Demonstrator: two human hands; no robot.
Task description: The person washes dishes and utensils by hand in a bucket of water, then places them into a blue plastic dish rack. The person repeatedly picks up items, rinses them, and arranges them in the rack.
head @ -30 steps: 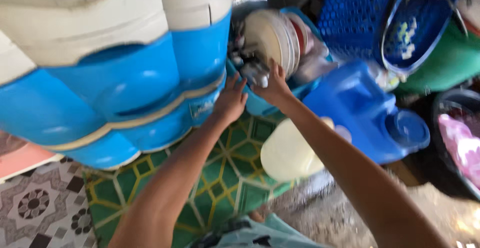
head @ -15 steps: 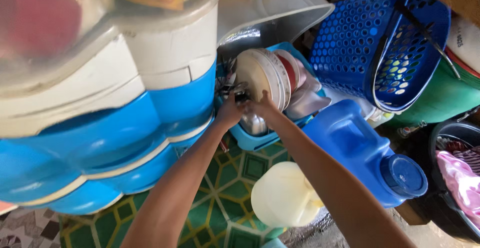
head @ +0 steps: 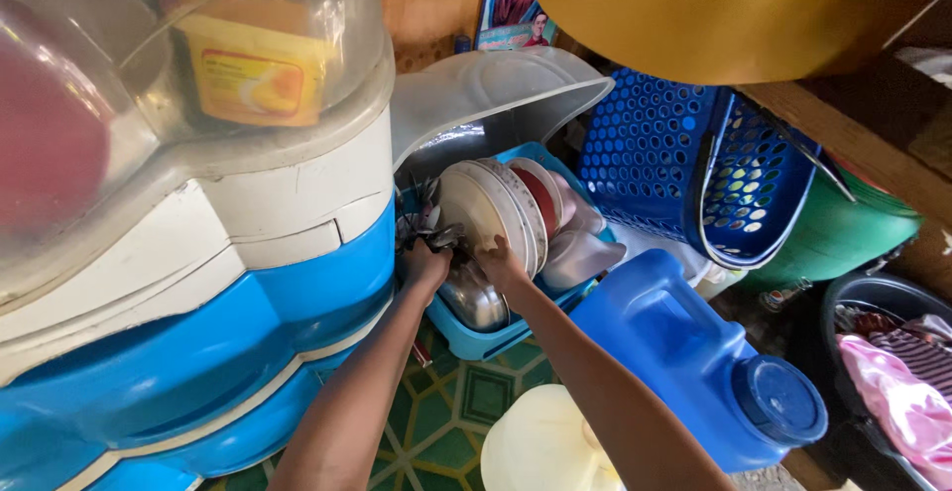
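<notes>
Both my hands reach into a blue dish rack (head: 484, 343) on the floor. My left hand (head: 424, 264) is closed around a bunch of metal utensils (head: 424, 232) standing at the rack's left end. My right hand (head: 499, 260) touches the lower edge of the white plates (head: 489, 213) standing upright in the rack. A shiny metal bowl (head: 474, 301) lies below my hands. More dishes, one red inside (head: 545, 201), stand behind the plates. The rack's clear lid (head: 486, 94) is tipped up behind.
A big white and blue plastic cabinet (head: 228, 293) fills the left. A blue jug (head: 694, 357) and a pale yellow container (head: 540, 446) lie at the right, near my arm. Blue perforated baskets (head: 684, 169), a green tub (head: 843, 233) and a dark basin with cloth (head: 892, 352) stand beyond.
My view has moved closer and higher over the rack. My hands have gone deeper into it, the left one to the utensils and the right one onto the plates.
</notes>
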